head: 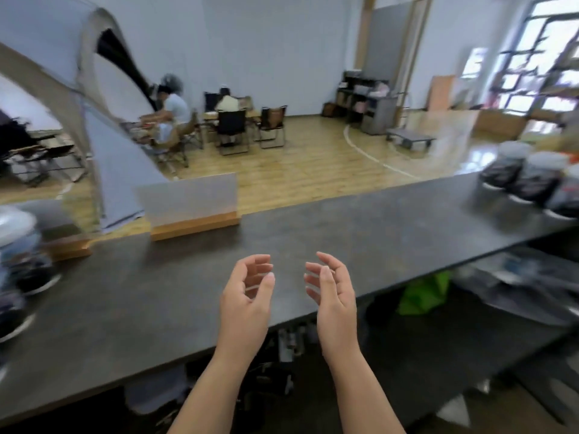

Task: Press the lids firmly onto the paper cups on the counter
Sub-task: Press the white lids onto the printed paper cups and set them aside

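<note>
Currently both hands empty: left hand (247, 292) and right hand (333, 292) hover over the counter (360, 220), fingers loosely curled, holding nothing. Cups (521, 178) sit far right, blurred, lids apparently on; more at left edge. Risk: an off-centre press tips one.

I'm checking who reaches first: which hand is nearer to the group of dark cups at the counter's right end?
Right. The right hand hangs over the counter's near edge, on the cups' side; the left hand sits beside it, farther away.
</note>
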Motion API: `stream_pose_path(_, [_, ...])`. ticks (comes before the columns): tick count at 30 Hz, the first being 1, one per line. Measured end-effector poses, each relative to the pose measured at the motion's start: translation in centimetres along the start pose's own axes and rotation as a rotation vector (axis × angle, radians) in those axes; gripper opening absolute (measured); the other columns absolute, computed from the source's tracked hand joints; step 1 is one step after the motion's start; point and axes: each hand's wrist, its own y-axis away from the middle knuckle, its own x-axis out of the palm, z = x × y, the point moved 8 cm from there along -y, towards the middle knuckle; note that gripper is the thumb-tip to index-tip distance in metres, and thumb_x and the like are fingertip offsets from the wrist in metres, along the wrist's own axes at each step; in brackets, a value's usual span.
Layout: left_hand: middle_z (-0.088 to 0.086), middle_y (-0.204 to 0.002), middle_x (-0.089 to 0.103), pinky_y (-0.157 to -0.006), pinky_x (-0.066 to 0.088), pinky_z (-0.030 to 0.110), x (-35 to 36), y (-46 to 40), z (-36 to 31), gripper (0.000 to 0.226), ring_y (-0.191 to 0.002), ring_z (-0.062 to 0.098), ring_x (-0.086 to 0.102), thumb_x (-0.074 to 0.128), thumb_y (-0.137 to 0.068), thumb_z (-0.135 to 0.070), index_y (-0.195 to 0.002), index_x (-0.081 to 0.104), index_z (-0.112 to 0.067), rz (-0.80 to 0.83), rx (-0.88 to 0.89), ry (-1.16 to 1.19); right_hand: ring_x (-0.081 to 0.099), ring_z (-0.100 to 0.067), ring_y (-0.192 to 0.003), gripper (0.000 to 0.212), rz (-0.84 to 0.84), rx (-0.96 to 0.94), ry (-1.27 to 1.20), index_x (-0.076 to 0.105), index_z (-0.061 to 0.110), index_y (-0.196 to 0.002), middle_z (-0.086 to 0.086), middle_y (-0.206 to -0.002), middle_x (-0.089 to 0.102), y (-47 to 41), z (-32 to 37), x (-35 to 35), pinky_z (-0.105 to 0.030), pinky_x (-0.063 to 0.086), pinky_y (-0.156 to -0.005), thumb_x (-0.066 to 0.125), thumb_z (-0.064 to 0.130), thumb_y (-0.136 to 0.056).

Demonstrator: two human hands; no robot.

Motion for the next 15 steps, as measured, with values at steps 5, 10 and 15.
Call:
stream_pose_path(5, [-0.011,-0.102,0.069,-0.081,0.047,0.015,15.6,1.4,-2.2,0.023,-0.096,-0.002,0.064,0.057,-0.099,-0.013,-0.107,0.063,-0.033,0.161,-0.024,0.133,0.065,-0.012,-0.101,0.025,-0.176,-0.048,0.084,0.059,0.028,-0.119,0.001,-0.11,0.068,-2.6,3.4,-15.5,-0.031,0.053,-0.093,0.039,0.02,-0.106])
stream_pose_path(10, [-0.012,-0.102,0.07,-0.084,0.049,0.02,31.9,4.5,-4.5,0.021,-0.098,0.002,0.065,0.055,-0.101,-0.015,-0.11,0.064,-0.032,0.359,-0.031,0.229,0.065,-0.011,-0.104,0.026,-0.307,-0.07,0.192,0.058,0.032,-0.12,0.002,-0.116,0.067,-4.5,6.3,-31.7,-0.036,0.053,-0.096,0.038,0.024,-0.106])
stream_pose_path(15, [-0.014,-0.102,0.07,-0.089,0.051,0.023,44.1,7.8,-5.8,0.019,-0.098,0.0,0.065,0.052,-0.102,-0.022,-0.111,0.062,-0.035,0.501,-0.03,0.252,0.066,-0.007,-0.102,0.024,-0.421,-0.078,0.227,0.058,0.035,-0.118,0.006,-0.115,0.067,-6.0,7.7,-43.1,-0.031,0.053,-0.093,0.039,0.027,-0.106])
